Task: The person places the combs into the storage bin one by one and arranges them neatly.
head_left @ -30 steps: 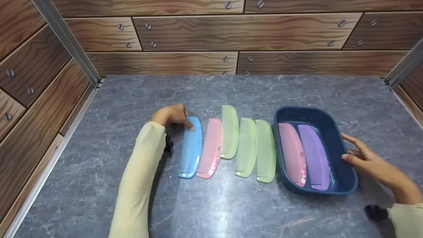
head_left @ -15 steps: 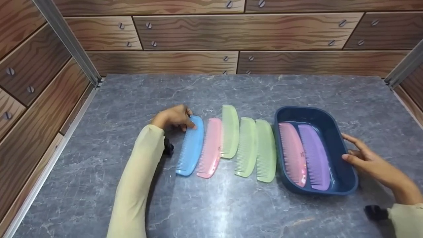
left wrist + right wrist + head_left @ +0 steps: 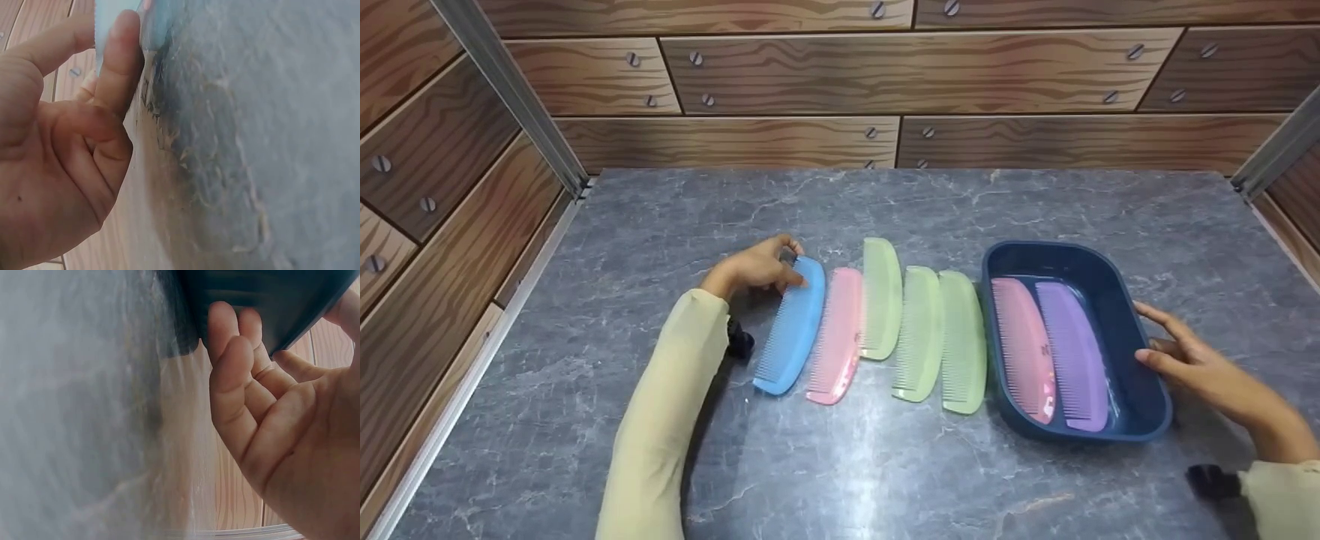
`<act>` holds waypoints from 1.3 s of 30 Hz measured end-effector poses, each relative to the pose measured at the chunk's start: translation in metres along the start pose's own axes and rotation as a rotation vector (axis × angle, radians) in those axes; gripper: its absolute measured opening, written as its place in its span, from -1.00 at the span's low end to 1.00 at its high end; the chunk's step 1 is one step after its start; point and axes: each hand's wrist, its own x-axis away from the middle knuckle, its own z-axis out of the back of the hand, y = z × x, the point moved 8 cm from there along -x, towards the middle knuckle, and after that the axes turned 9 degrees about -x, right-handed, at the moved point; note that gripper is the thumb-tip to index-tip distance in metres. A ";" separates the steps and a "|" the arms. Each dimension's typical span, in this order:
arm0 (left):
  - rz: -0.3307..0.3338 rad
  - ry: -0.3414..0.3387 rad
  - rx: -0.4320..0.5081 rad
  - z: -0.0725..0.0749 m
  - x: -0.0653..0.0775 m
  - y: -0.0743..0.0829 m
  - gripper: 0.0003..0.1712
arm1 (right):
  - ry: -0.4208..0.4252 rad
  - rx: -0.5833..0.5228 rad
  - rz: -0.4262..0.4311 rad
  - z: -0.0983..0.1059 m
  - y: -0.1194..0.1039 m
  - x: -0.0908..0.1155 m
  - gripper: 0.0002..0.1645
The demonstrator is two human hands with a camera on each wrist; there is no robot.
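Observation:
Pinched by its upper end, a blue comb (image 3: pixel 791 337) is in my left hand (image 3: pixel 754 268), tilted with its lower end toward the left. In the left wrist view the thumb and a fingertip press its pale blue end (image 3: pixel 107 10). A pink comb (image 3: pixel 836 337) lies just right of it. My right hand (image 3: pixel 1211 375) grips the right side of a dark blue tub (image 3: pixel 1117 337), thumb at the rim. Seen from the right wrist, curled fingers rest against the tub's outer wall (image 3: pixel 275 295). Inside the tub lie a pink comb (image 3: pixel 1024 345) and a purple comb (image 3: pixel 1074 352).
Three light green combs, a far one (image 3: pixel 883 300), a middle one (image 3: pixel 920 334) and a right one (image 3: pixel 964 345), lie between the pink comb and the tub. Wood-patterned panels (image 3: pixel 915 75) border the grey marbled tabletop (image 3: pixel 840 480) behind and at the sides.
The left hand has shifted the blue comb's upper end slightly right and away, while its lower end swung left, so it leans more. The right hand and tub have stayed put.

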 end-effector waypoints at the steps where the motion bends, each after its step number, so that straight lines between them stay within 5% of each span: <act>1: -0.001 0.007 0.012 0.001 0.000 0.000 -0.52 | 0.005 0.016 -0.004 0.000 0.000 0.000 -0.20; 18: -0.088 0.194 0.188 0.020 0.005 0.010 -0.41 | 0.007 0.009 0.000 0.002 -0.001 -0.001 -0.21; 31: -0.061 0.317 0.341 0.024 0.009 0.030 -0.44 | 0.007 0.021 0.007 0.001 -0.001 0.000 -0.21; 39: -0.060 0.323 0.379 0.024 0.014 0.043 -0.43 | -0.005 -0.012 0.005 0.000 0.000 0.000 -0.22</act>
